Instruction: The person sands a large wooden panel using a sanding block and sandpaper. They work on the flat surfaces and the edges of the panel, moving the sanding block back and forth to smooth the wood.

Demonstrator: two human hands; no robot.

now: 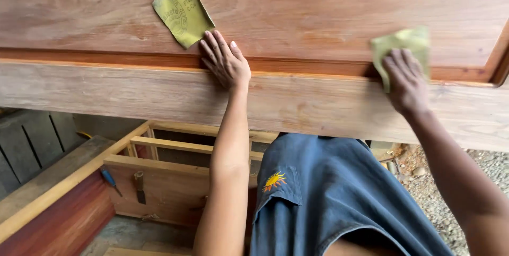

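Our right fingers (398,61) lay pressed flat over a piece of yellow-green sandpaper (405,44), pinning it against the reddish wooden panel (297,6) just above the recessed moulding edge (297,67); the sheet looked blurred, so we could not tell whether the fingers curled round it or only bore down on it. The right hand (407,83) sat near the panel's right corner, its forearm running down toward the lower right.

Our left fingers (214,49) were spread open and held nothing, resting flat on the same moulding edge, with the left hand (227,64) lapping onto the paler plank (106,89) below it. Just beside those fingertips, up and to the left, a second sheet of sandpaper (183,11) lay loose on the panel, tilted, printed side up.

Beneath the plank we saw our blue shorts (323,192), a pale wooden frame (159,152) with a chisel (140,187) and a blue-handled tool (110,179) leaning on it, and gravel (456,176) to the right.
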